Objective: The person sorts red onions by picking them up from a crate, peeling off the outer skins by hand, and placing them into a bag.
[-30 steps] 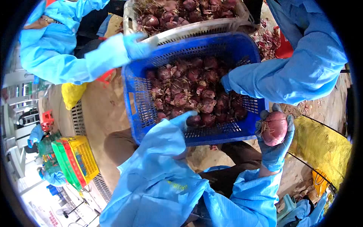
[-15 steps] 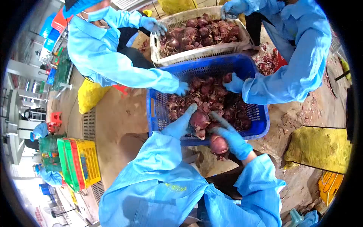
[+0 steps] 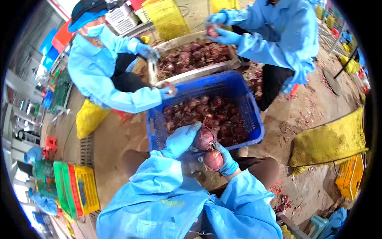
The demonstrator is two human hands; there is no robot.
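Note:
My left hand (image 3: 179, 142), in a blue glove, is closed on a red onion (image 3: 205, 138) just above the near rim of the blue crate (image 3: 258, 131). Close beside it, my right hand (image 3: 227, 162), gloved too, grips a second, smoother red onion (image 3: 213, 159). The two onions are close together; whether they touch I cannot tell. Many red onions (image 3: 217, 102) with loose dry skins fill the bottom of the blue crate.
Beyond stands a white crate (image 3: 187, 73) of onions and skins. A co-worker (image 3: 99, 71) sits at left; another (image 3: 278, 44) at right holds an onion (image 3: 212, 31). Yellow mesh sacks (image 3: 330, 141) and stacked crates (image 3: 75, 189) flank me; skins litter the floor.
My right hand has come in beside my left with its onion. Both co-workers have drawn their hands out of the blue crate. The whole view has shifted.

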